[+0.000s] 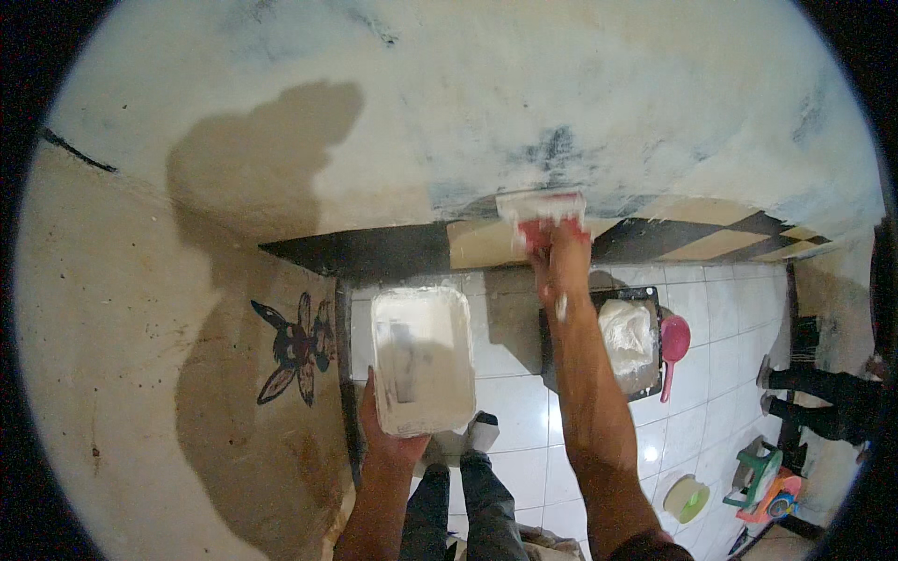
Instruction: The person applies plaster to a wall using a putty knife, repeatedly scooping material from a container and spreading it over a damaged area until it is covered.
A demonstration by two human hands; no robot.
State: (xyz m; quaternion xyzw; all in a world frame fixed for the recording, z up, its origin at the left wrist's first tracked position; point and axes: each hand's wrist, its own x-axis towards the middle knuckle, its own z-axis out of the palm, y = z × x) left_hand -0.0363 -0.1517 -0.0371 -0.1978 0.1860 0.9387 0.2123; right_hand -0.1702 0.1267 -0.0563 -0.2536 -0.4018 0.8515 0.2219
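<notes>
My left hand [393,438] grips the lower left corner of a white rectangular tray [470,348] with whitish smears on its inside and rim. My right hand [563,264] reaches forward, closed on a red-handled putty spreader [543,206] with a wide, white-smeared blade. The blade lies against the wall [468,122], just above a band of black and cream checks. White material covers much of the wall in patches, with dark areas showing through. The right fingers are slightly blurred.
On the tiled floor, a black tray [645,385] holds a white paste heap [629,332], beside a pink dipper [674,338]. Farther right are a green-and-cream round container [687,500], a green stool [751,475] and another person's legs [814,393]. A side wall [140,327] stands left.
</notes>
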